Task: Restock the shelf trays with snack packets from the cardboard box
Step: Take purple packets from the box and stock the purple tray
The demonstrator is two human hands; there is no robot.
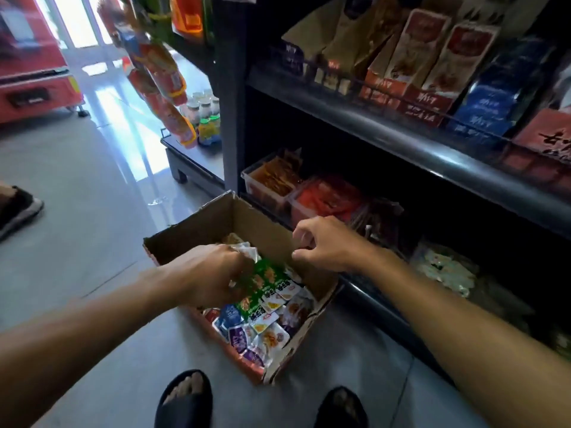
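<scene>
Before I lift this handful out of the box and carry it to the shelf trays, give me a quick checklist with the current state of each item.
1. Left hand has a grip on packets: ok, fingers curl round a green-and-silver bunch.
2. Bunch clear of the cardboard box: not ok, it sits inside the walls.
3. Right hand free: ok, curled above the box rim, holding nothing visible.
4. Room in the orange packet tray: cannot tell, looks fairly full.
5. Room in the red packet tray: cannot tell, dark and blurred.
6. Stock left in the box: ok, many packets remain.
</scene>
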